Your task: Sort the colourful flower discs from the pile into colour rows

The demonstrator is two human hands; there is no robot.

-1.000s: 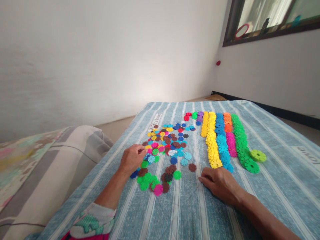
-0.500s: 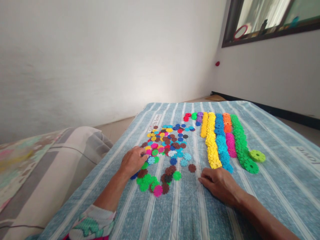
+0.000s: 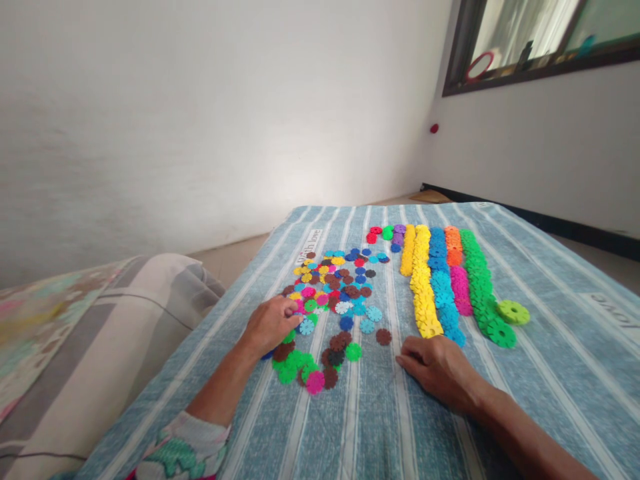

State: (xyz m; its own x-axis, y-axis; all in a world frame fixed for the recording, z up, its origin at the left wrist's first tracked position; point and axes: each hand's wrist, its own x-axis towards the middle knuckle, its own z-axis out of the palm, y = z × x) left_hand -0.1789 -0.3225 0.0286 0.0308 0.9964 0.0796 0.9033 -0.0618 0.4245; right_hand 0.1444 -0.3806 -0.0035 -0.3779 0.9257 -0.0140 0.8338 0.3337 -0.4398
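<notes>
A loose scatter of small coloured plastic flower discs (image 3: 340, 287) lies on a blue striped bedsheet (image 3: 550, 347). My left hand (image 3: 270, 323) rests at the scatter's left edge, fingers curled and pinched over discs; what it grips is hidden. My right hand (image 3: 437, 370) lies palm down on the sheet, fingers curled loosely, just below the yellow row (image 3: 423, 287). Beside that run a blue row (image 3: 443, 283), an orange and pink row (image 3: 457, 267) and a green row (image 3: 480, 283). A lime disc (image 3: 513, 311) sits at the green row's end.
A grey striped pillow (image 3: 125, 340) lies at the left beside the bed. White walls stand behind, and a dark-framed window (image 3: 530, 47) is at the upper right. Floor shows beyond the bed's far edge.
My left hand has slid slightly toward me and to the right along the scatter's edge, fingers closing over discs. My right hand has stayed put.
</notes>
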